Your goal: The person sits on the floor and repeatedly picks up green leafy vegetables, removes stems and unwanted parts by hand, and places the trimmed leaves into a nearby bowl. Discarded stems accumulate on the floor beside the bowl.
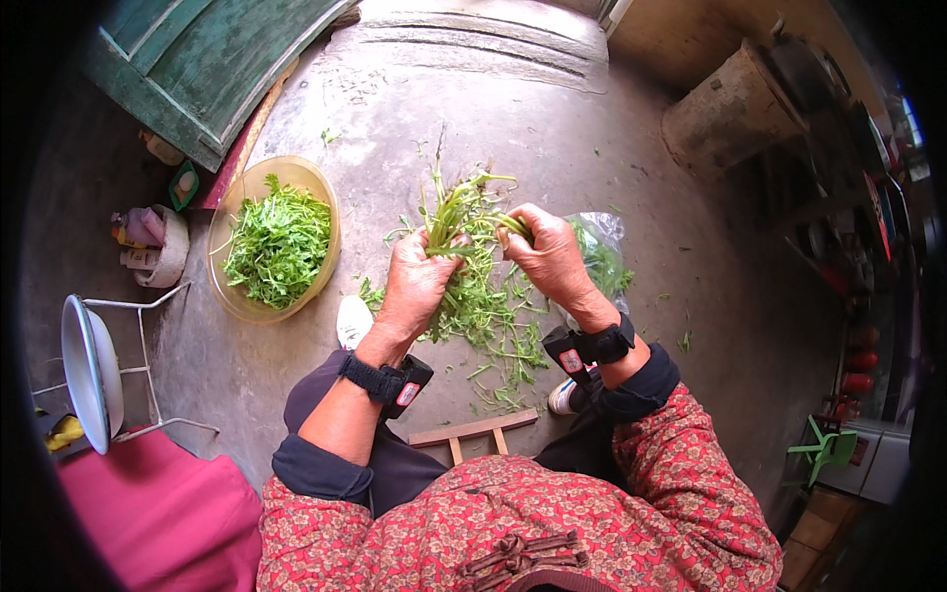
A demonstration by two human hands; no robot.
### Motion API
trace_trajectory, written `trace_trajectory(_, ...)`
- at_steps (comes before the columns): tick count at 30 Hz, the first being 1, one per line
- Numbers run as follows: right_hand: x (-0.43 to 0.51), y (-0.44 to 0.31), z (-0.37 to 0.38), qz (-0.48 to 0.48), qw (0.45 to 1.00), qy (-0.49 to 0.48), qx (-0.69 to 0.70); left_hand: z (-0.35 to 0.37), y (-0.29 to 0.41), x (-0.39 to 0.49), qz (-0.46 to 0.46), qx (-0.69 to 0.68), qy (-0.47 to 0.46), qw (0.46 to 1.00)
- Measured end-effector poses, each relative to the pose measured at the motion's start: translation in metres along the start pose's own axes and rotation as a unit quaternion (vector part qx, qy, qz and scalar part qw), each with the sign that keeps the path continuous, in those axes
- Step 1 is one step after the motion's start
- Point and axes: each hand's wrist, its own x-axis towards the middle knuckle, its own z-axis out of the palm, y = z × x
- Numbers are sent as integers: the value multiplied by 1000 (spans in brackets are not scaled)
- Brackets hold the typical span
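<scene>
My left hand (420, 285) is closed around a bunch of leafy greens (453, 214), its stems and roots pointing away from me. Close on its right, my right hand (546, 251) pinches a few green stems (516, 224) between thumb and fingers. Beneath both hands, loose greens (510, 333) lie spread on the concrete floor. To the left stands a yellowish translucent plastic basin (333, 244) holding a heap of leafy greens (277, 248). Behind my right wrist lies a clear plastic bag (603, 229) with greens inside.
My shoes flank the loose greens. A wooden stool (473, 429) edge shows before my body. At left are an enamel washbasin (92, 370) on a metal stand, a pot (174, 248) with bottles and a green door (207, 66). A large cylindrical container (729, 111) stands at upper right.
</scene>
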Motion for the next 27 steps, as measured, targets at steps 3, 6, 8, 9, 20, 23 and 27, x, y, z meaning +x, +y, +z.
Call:
trace_trajectory(3, 1, 5, 2, -11, 999, -15, 28, 1, 0, 0, -8, 3, -8, 1000)
trace_trajectory(6, 3, 8, 3, 21, 998, -15, 57, 0, 0, 0, -6, 11, -9, 1000)
trace_trajectory(8, 3, 9, 5, 22, 997, -22, 68, 0, -1, 1, -14, 27, -11, 999)
trace_trajectory(9, 3, 9, 6, 22, 997, -26, 73, -1, -1, 1, -11, 26, -12, 1000)
trace_trajectory(20, 8, 16, -9, 191, 855, 126, 466, 0, 0, 0, -60, -54, -24, 996)
trace_trajectory(23, 4, 18, -1, 233, 806, 89, 537, -3, 0, 4, -48, -171, 17, 984)
trace_trajectory(27, -7, 11, 20, 225, 820, -26, 525, -1, -3, 6, -53, -189, 50, 979)
